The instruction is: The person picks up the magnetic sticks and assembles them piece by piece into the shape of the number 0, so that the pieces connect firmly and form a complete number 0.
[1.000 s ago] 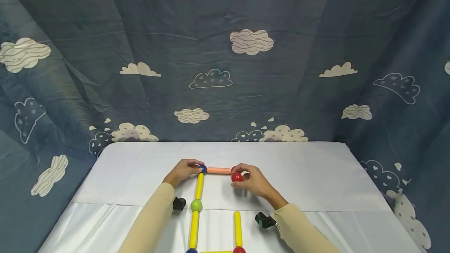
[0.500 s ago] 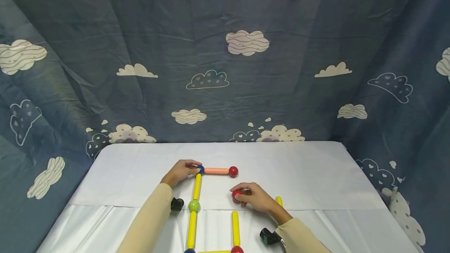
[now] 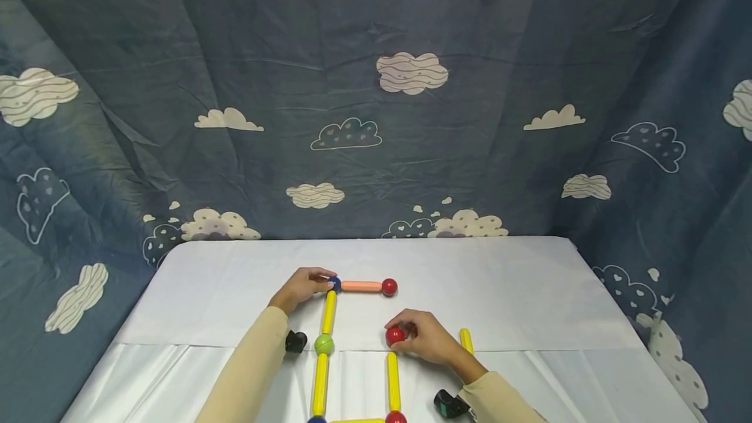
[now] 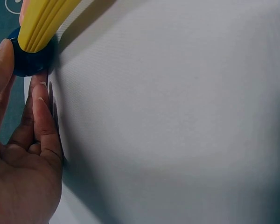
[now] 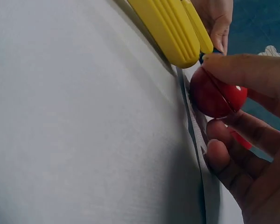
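Observation:
At the far left corner of a ball-and-stick frame, my left hand (image 3: pixel 301 288) pinches a blue ball (image 3: pixel 334 284). The left wrist view shows a yellow stick (image 4: pixel 44 23) against that blue ball (image 4: pixel 32 58). A salmon stick (image 3: pixel 361 286) runs right from it to a red ball (image 3: pixel 389 287). My right hand (image 3: pixel 429 339) pinches another red ball (image 3: pixel 395 335) between thumb and fingers. This ball sits just beyond the far end of a yellow stick (image 3: pixel 393 382); whether they touch I cannot tell. In the right wrist view the held ball (image 5: pixel 217 93) shows a seam.
Down the left side, a green ball (image 3: pixel 324 344) joins two yellow sticks. Another red ball (image 3: pixel 396 418) lies at the bottom edge, beside a yellow crossbar (image 3: pixel 358 420). A loose yellow stick (image 3: pixel 466 341) lies behind my right wrist. White cloth covers the table (image 3: pixel 499 279).
My right hand has left the salmon stick's end and come nearer with its red ball, to the yellow stick's tip. The loose yellow stick has come into sight. My left hand stays on the blue ball.

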Motion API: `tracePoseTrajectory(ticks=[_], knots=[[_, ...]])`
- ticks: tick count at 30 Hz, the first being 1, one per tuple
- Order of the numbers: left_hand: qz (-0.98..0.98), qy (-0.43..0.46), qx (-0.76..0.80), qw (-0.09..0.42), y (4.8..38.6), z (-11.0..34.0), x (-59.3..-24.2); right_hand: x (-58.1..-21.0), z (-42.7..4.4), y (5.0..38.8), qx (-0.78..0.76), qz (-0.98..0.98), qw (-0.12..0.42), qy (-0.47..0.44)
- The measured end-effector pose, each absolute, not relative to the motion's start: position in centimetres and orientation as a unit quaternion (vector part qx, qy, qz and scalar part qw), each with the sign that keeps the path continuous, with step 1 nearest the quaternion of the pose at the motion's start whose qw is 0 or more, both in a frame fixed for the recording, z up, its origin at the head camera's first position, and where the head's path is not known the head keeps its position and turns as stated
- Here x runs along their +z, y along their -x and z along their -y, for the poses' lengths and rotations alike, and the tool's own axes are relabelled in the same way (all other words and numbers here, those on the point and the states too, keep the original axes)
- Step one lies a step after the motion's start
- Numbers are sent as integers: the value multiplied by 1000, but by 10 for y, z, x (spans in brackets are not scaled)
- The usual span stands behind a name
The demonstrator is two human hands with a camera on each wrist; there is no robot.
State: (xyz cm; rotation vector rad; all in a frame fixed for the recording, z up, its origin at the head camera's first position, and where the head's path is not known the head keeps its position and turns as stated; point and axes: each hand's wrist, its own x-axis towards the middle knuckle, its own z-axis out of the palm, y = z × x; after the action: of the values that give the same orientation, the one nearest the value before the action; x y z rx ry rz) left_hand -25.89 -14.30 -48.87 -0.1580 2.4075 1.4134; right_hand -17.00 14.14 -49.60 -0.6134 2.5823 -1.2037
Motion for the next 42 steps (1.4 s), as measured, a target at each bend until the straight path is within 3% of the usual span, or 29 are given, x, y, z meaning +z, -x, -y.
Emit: tracePoseTrajectory(ticks=[32,42], knots=[[-847,59,500,169,257,141,-487,-492,-139,170,-496,-826,201,179],[-851,59,494,168,257,141,-487,-491,-140,168,-428,-862,141,235]])
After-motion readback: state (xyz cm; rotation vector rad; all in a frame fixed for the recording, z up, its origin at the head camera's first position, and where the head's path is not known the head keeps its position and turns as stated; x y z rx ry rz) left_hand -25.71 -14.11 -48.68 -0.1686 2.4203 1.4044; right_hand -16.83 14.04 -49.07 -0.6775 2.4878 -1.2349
